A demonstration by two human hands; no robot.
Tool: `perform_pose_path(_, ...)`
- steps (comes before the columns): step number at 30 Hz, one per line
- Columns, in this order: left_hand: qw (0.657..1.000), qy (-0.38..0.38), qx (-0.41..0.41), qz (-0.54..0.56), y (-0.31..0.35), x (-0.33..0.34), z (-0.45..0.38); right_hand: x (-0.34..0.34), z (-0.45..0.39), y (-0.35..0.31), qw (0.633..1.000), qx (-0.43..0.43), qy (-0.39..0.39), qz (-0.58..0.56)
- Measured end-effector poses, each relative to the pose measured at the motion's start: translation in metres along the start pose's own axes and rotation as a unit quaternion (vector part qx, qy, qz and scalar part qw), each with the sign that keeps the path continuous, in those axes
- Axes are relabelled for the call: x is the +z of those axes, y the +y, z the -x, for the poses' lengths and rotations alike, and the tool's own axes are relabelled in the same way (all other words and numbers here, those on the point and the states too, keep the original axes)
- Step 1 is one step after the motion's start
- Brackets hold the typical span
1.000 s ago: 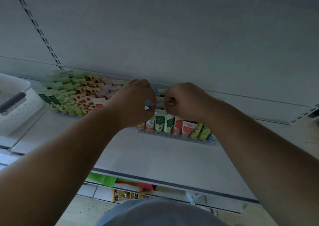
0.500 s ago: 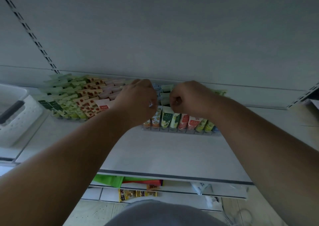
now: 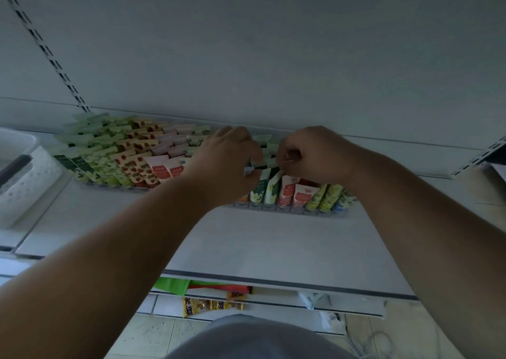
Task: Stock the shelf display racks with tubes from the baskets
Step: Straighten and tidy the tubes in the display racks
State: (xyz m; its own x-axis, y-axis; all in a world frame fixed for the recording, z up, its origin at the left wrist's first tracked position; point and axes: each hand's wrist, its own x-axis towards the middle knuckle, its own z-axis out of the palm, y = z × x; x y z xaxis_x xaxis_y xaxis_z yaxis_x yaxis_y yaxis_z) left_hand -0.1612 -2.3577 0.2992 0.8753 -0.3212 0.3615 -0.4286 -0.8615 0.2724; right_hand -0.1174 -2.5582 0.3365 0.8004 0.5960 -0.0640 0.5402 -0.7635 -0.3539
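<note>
Both arms reach out over the white shelf (image 3: 273, 238); the left hand (image 3: 224, 161) and the right hand (image 3: 312, 153) meet above the right display rack (image 3: 295, 210), with their fingers curled in tight; between them sits a pale green tube end (image 3: 264, 163), and both hands seem to pinch it, though the fingers hide most of it; a small shiny bit (image 3: 248, 170) sticks out under the left hand, and I cannot tell what it is. The right rack holds a row of standing tubes (image 3: 298, 193) in green, pink and yellow; the left display rack (image 3: 109, 187) is packed with more tubes (image 3: 123, 153), green ones, then spotted orange ones, then pink ones; a white basket (image 3: 30, 178) with little holes stands at the far left of the shelf, near the left rack. Down below, yellow packets (image 3: 210, 305) lie on a lower shelf.
</note>
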Motion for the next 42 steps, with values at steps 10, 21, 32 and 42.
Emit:
perform_pose_path(10,0.999,-0.002,0.024,0.022,0.000,0.009,-0.001,0.014,-0.003,0.002,0.999,0.014,0.013,0.032)
perform_pose_path(21,0.999,-0.012,0.013,0.029,0.002,0.009,-0.003,0.012,0.000,0.002,0.999,0.013,0.042,0.000)
perform_pose_path(32,1.000,-0.016,0.007,0.026,0.000,0.008,-0.005,0.018,0.002,-0.001,0.999,0.026,0.034,-0.001)
perform_pose_path(42,1.000,-0.016,0.011,0.022,-0.002,0.009,-0.005,0.019,0.003,-0.003,1.000,0.011,0.027,0.000)
